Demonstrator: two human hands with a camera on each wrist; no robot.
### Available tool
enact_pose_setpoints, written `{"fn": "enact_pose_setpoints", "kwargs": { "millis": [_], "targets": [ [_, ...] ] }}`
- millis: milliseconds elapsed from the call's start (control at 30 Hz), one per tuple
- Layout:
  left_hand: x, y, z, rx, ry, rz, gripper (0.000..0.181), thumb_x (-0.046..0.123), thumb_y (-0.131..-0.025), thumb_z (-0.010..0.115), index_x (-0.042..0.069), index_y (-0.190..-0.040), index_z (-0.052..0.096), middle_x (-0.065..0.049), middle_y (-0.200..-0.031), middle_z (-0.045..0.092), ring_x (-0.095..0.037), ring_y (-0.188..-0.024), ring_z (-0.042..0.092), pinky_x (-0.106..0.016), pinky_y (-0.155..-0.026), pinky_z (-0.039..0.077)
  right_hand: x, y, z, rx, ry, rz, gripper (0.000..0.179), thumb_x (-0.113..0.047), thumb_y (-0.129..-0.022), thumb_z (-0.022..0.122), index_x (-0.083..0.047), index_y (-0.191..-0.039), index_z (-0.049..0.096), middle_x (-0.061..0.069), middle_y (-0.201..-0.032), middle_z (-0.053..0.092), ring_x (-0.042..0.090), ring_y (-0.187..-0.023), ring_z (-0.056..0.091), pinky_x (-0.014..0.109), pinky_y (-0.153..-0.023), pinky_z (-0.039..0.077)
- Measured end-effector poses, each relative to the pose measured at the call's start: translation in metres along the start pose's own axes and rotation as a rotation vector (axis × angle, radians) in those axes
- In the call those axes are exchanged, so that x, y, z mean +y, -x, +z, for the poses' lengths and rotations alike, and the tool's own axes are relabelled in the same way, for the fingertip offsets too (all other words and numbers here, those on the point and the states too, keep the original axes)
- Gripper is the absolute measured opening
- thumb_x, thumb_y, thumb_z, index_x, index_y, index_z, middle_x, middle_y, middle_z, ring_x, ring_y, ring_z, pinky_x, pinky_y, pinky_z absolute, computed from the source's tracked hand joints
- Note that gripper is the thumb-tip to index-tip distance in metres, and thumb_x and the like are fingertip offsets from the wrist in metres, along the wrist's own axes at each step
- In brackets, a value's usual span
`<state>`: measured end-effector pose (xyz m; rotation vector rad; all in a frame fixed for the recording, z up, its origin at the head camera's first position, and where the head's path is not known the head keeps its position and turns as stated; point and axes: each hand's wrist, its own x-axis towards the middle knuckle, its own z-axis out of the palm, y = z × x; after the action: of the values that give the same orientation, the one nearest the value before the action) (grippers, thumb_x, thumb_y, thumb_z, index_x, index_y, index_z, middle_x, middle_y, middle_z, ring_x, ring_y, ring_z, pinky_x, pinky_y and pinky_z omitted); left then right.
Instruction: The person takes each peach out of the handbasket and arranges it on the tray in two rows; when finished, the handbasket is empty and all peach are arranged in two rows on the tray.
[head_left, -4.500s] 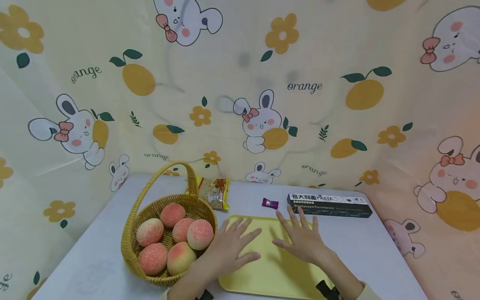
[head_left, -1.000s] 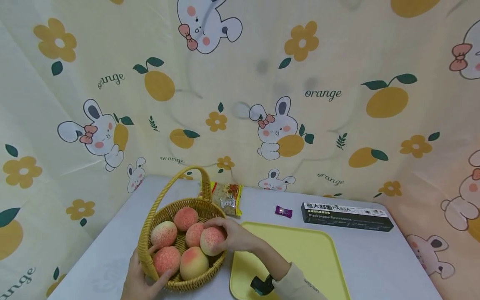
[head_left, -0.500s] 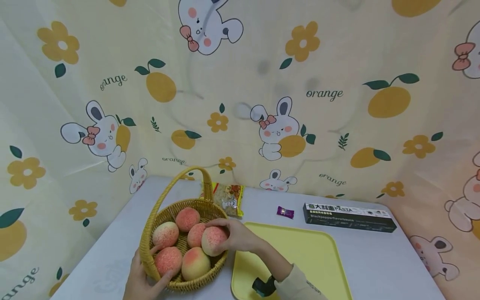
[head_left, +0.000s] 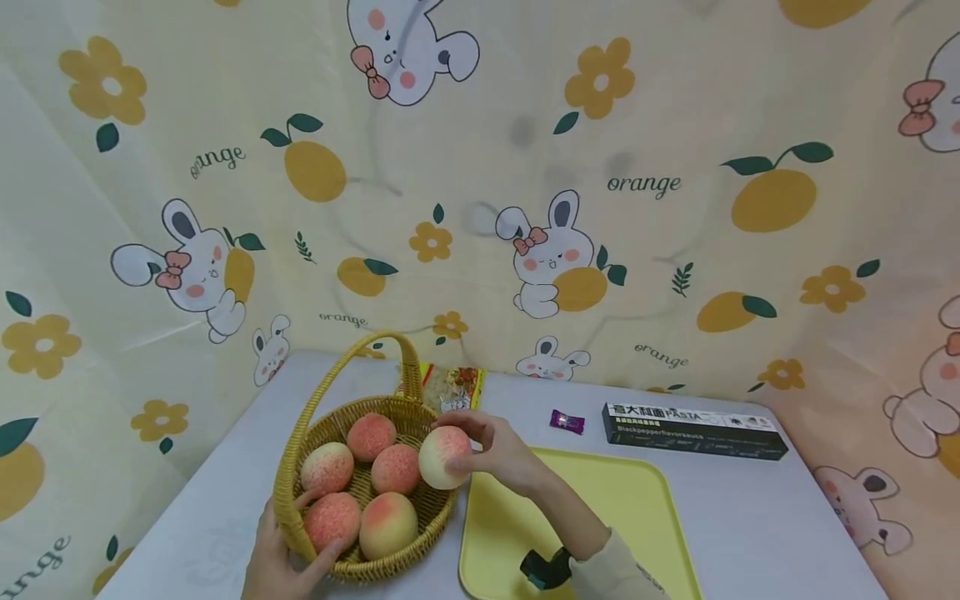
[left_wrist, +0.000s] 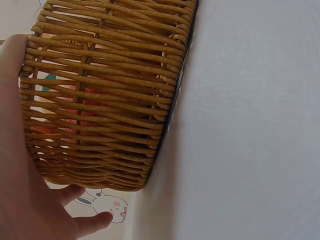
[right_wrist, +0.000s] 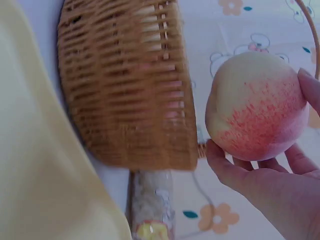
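Between the fingers and thumb of my right hand (head_left: 498, 454) is a pink and cream peach (head_left: 444, 458), raised over the right rim of a wicker basket (head_left: 397, 568). The right wrist view shows this peach (right_wrist: 257, 107) apart from the basket wall (right_wrist: 130, 90). Several more peaches lie inside, among them a yellowish one (head_left: 388, 526) at the front and a pink one (head_left: 372, 437) at the back. My left hand (head_left: 281, 554) grips the basket's left side, thumb over the rim. In the left wrist view, some fingers (left_wrist: 95, 225) stretch past the weave (left_wrist: 100, 95).
Right of the basket lies a yellow tray (head_left: 585, 517), partly under my right forearm. Behind stand a yellow-edged food packet (head_left: 453, 388), a small purple wrapped sweet (head_left: 567, 422) and a black pasta box (head_left: 693, 432). A printed cloth (head_left: 465, 150) hangs behind the table.
Both hands have gone from spread over the tray to the basket. My right hand has since lifted one peach up and to the right, off the others. The left hand keeps its grip.
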<state>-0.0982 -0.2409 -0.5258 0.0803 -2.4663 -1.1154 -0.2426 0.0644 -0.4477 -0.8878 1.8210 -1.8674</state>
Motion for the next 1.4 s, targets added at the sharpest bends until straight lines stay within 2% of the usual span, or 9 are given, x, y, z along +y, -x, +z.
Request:
{"fn": "enact_pose_setpoints", "kwargs": {
  "millis": [133, 267, 400, 600, 1067, 1200, 1400],
  "targets": [
    [0.001, 0.002, 0.000, -0.003, -0.006, -0.038, 0.066, 0.031, -0.080, 0.086, 0.010, -0.137, 0.058, -0.011, -0.145, 0.039, -0.032, -0.129, 0.040, -0.043, -0.089, 0.047, -0.004, 0.009, -0.011, 0.047, 0.008, 0.005, 0.052, -0.002, -0.086, 0.077, 0.004, -0.133, 0.057, 0.018, -0.135, 0.058, 0.024, -0.120, 0.055, 0.033, -0.096, 0.049],
    [0.003, 0.002, -0.001, 0.004, -0.001, -0.034, 0.066, 0.031, -0.080, 0.085, 0.009, -0.136, 0.058, -0.013, -0.143, 0.040, -0.034, -0.129, 0.039, -0.053, -0.090, 0.045, -0.006, 0.018, -0.023, 0.075, 0.024, 0.027, 0.053, -0.004, -0.085, 0.078, 0.004, -0.133, 0.057, 0.017, -0.135, 0.057, 0.026, -0.116, 0.057, 0.034, -0.096, 0.050],
    [0.006, 0.002, -0.002, -0.003, 0.008, -0.027, 0.067, 0.032, -0.081, 0.085, 0.007, -0.137, 0.057, -0.017, -0.144, 0.038, -0.038, -0.130, 0.038, -0.063, -0.090, 0.044, 0.001, 0.027, -0.037, 0.113, 0.099, 0.056, 0.052, -0.007, -0.084, 0.079, 0.001, -0.131, 0.058, 0.015, -0.132, 0.058, 0.024, -0.112, 0.057, 0.032, -0.093, 0.051],
    [0.008, 0.002, -0.003, -0.003, 0.035, -0.017, 0.066, 0.029, -0.082, 0.084, 0.004, -0.136, 0.056, -0.020, -0.143, 0.038, -0.042, -0.130, 0.037, -0.067, -0.089, 0.043, 0.015, 0.036, -0.050, 0.147, 0.152, 0.104, 0.050, -0.006, -0.083, 0.080, -0.001, -0.128, 0.060, 0.015, -0.130, 0.057, 0.024, -0.107, 0.057, 0.030, -0.090, 0.051],
    [0.007, 0.001, -0.004, -0.022, 0.009, -0.027, 0.063, 0.032, -0.083, 0.082, 0.008, -0.136, 0.058, -0.022, -0.145, 0.035, -0.044, -0.129, 0.036, -0.068, -0.089, 0.042, 0.032, 0.041, -0.058, 0.144, 0.162, 0.122, 0.048, -0.001, -0.083, 0.077, 0.004, -0.127, 0.059, 0.021, -0.130, 0.057, 0.026, -0.103, 0.059, 0.027, -0.086, 0.052],
    [0.008, 0.002, -0.004, -0.025, 0.008, -0.042, 0.063, 0.034, -0.084, 0.081, 0.008, -0.137, 0.058, -0.023, -0.144, 0.035, -0.043, -0.129, 0.037, -0.069, -0.089, 0.042, 0.038, 0.039, -0.059, 0.138, 0.181, 0.120, 0.048, -0.002, -0.082, 0.078, 0.003, -0.126, 0.061, 0.019, -0.129, 0.057, 0.026, -0.103, 0.058, 0.029, -0.085, 0.052],
    [0.007, 0.002, -0.003, -0.014, 0.025, -0.028, 0.062, 0.031, -0.084, 0.081, 0.007, -0.136, 0.058, -0.022, -0.144, 0.036, -0.043, -0.128, 0.038, -0.070, -0.088, 0.043, 0.043, 0.038, -0.058, 0.131, 0.202, 0.099, 0.044, -0.003, -0.081, 0.079, 0.000, -0.123, 0.064, 0.019, -0.130, 0.055, 0.026, -0.105, 0.056, 0.031, -0.087, 0.051]
  ]
}}
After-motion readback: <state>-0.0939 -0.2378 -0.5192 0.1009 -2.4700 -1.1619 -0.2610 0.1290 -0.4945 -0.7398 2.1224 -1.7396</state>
